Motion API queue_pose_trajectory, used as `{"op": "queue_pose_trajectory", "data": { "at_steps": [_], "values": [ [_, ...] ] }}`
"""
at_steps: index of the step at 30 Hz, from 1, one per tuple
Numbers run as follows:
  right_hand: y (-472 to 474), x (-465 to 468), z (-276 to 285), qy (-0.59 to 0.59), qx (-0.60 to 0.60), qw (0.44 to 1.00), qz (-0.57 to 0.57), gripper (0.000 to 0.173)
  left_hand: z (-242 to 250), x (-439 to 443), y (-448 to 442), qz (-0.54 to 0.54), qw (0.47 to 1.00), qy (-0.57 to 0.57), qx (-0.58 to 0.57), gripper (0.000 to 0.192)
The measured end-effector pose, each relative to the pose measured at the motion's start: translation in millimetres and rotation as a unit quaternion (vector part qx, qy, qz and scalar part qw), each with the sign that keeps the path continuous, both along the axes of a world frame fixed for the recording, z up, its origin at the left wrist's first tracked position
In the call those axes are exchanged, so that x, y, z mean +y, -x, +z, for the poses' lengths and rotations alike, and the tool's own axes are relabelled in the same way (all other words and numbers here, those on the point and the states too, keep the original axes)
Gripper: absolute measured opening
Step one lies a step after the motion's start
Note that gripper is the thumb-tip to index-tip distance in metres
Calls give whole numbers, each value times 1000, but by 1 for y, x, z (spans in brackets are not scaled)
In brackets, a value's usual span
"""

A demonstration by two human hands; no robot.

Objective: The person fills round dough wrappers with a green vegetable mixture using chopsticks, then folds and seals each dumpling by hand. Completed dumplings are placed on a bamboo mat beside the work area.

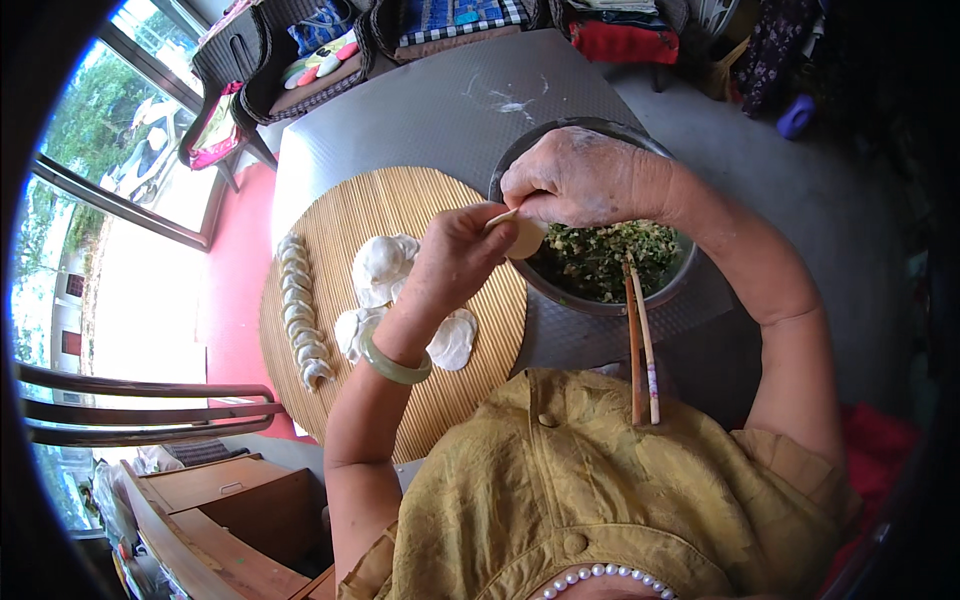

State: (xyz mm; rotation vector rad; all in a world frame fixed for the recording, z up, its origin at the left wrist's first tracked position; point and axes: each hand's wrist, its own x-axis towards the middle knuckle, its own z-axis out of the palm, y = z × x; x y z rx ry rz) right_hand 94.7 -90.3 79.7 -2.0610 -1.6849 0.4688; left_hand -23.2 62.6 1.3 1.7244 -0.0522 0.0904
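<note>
Between both hands is a pale dumpling wrapper (528, 238), its upper edge pinched. My left hand (471, 244), above a pale bangle (391, 361), grips it from the left. The flour-dusted fingers of my right hand (574, 180) pinch it from above, over a metal bowl (686, 274). Chopped green filling (600, 259) lies in the bowl, with a pair of chopsticks (643, 337) leaning out over the near rim. On the round slatted mat (405, 195), folded dumplings (298, 307) form a row at the left. Flat dough wrappers (382, 262) lie in piles, and more wrappers (452, 339) lie right of my wrist.
The grey table (435, 90) carries the mat and bowl, with a flour smear (514, 105) near its far end. Wicker chairs (315, 94) with cushions stand beyond it. A wooden desk (225, 517) is at the lower left, near curved metal rails (150, 409).
</note>
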Motion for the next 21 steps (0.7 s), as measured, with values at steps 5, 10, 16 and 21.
{"op": "queue_pose_trajectory", "data": {
  "at_steps": [5, 10, 16, 21],
  "values": [
    [-6, -4, -6, -81, 110, 989, -49, 20, 5, -7, -1, 52, 990, 134, -8, 36],
    [-12, -3, -33, -151, 162, 972, -76, 18, -4, -12, -3, 54, 978, 199, -22, 38],
    [-10, -3, -29, -174, 76, 980, -49, 14, -4, -3, -3, 41, 974, 221, 20, 38],
    [-12, -11, -22, -93, 168, 978, -76, 12, -8, -2, -10, -2, 957, 285, 49, 40]
  ]
}}
